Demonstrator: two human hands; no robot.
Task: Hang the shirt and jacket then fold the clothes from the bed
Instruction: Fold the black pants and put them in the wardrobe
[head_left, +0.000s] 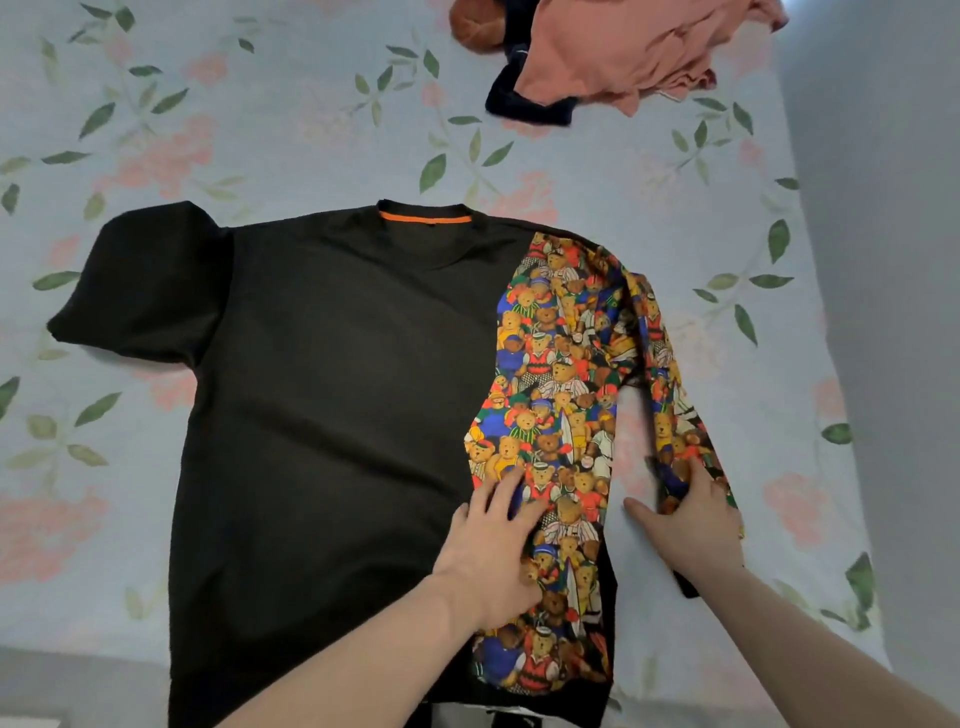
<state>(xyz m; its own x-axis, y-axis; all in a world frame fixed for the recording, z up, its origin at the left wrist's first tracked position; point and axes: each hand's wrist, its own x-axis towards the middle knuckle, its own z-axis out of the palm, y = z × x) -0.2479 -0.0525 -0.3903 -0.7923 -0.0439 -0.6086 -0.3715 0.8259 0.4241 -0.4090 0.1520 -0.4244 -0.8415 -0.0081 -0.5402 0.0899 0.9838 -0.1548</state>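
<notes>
A bed (260, 104) covered in a pale blue sheet printed with pink flowers and green leaves fills the view. On it, from about nine o'clock across to the centre, a black shirt (322, 395) lies flat with its neck toward twelve o'clock; an orange band shows inside the collar (426, 216). Its black short sleeve (140, 286) spreads out toward nine o'clock, lying flat on the sheet.

Right of centre the shirt changes to a panel of bright teddy-bear print (561, 364), running from the shoulder down to the hem at six o'clock. The left hand (493, 545) rests on this panel near its border with the black cloth, at about five o'clock from the shirt's middle, fingers spread wide and flat, pressing the fabric down and gripping nothing.

Further right, the printed sleeve (670, 395) lies alongside the body toward four o'clock, with a strip of sheet between them. The right hand (691, 525) holds the lower end of this sleeve, fingers on top of the cloth and thumb stretched out on the sheet beside it.

At one o'clock, near the bed's far edge, a heap of clothes sits well apart from the shirt: a salmon-pink garment (623, 52) on top of a dark navy one (524, 104), with a rust-brown piece (478, 26) just beside them.
</notes>
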